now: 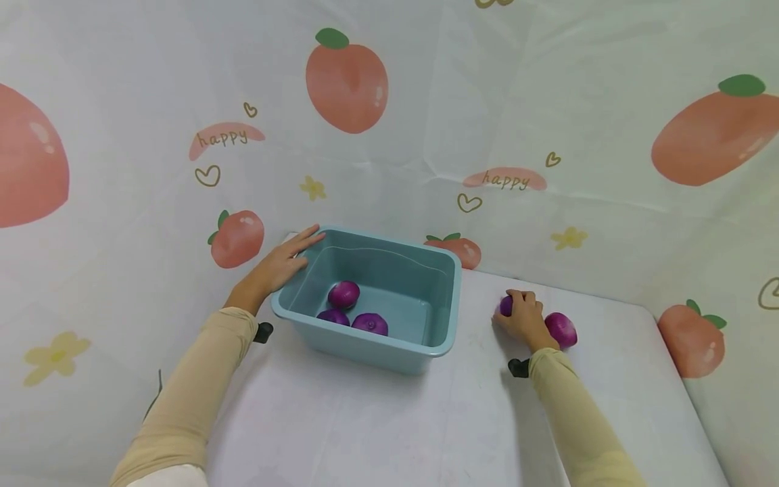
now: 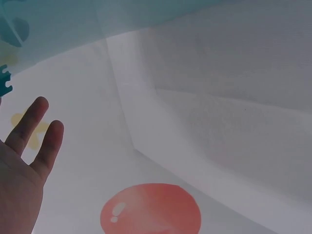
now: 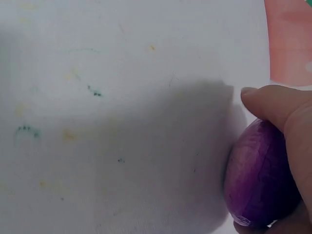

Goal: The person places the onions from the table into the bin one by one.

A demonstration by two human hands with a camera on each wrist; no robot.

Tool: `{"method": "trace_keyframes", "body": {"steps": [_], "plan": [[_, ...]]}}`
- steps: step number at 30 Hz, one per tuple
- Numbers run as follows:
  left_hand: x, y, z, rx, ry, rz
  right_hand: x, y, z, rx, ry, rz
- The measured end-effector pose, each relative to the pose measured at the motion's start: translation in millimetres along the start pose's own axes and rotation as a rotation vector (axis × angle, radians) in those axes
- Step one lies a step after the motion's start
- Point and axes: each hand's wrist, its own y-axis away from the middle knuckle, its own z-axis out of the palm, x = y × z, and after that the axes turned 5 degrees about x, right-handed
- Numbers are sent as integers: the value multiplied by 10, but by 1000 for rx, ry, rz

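Fruit-print cloth (image 1: 402, 162) backs a white worktop (image 1: 377, 433). Blue tub (image 1: 359, 352) near far-left corner, three purple onions (image 1: 370, 325) inside; left hand (image 1: 276, 267), fingers extended, at its left rim. Open surface separates tub from right hand (image 1: 525, 319), near far edge, gripping fourth onion (image 3: 258, 175); fifth onion (image 1: 561, 330) just beside.

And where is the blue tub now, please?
In the head view, the tub stands near the middle, on the white table, with the left hand at its left rim.
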Motion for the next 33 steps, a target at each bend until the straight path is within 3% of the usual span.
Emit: {"method": "trace_keyframes", "body": {"steps": [16, 33], "plan": [[-28, 10, 15, 3, 29, -14, -97, 11, -81, -62, -44, 8], [-19, -8, 11, 2, -12, -16, -664, -9, -478, 109, -331, -117]]}}
